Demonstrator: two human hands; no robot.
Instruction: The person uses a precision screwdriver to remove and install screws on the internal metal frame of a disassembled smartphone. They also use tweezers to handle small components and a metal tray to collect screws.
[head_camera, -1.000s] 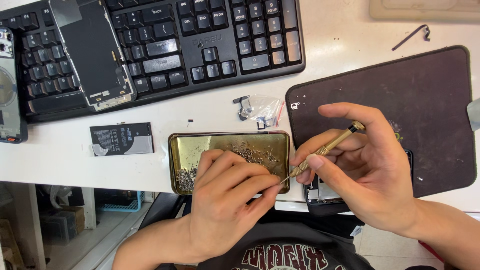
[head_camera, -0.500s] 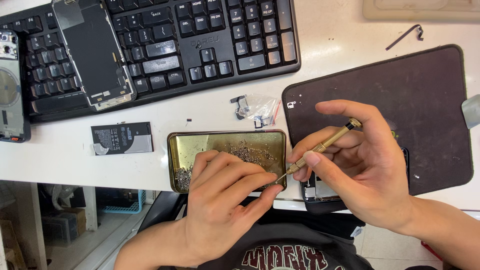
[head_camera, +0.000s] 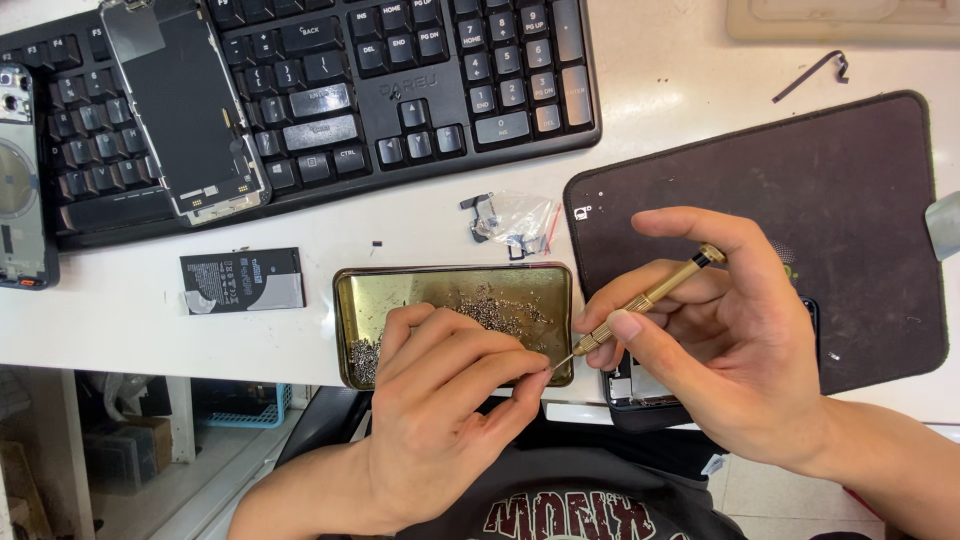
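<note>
Slim brass-coloured precision screwdriver (head_camera: 648, 298) slants over near right corner of shallow gold metal tray (head_camera: 400, 285), tip at left fingertips. Right hand (head_camera: 735, 355) fingers clamped on its shaft. Left hand (head_camera: 440, 400) fingers pinched together at tip; what they pinch too small to tell. Tray holds heap of tiny silver screws (head_camera: 490, 308), sits on white bench (head_camera: 660, 90) edge. Dark mat (head_camera: 800, 190) under right hand, part-hidden dark phone (head_camera: 630, 395) beneath. Black keyboard (head_camera: 420, 90) behind, removed phone screen (head_camera: 190, 110) lying on it; small black battery (head_camera: 242, 281) left of tray.

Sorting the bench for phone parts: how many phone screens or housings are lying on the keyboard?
2: a screen panel lying across the keyboard, and a back housing over its left end, partly cut off by the frame edge.
</note>
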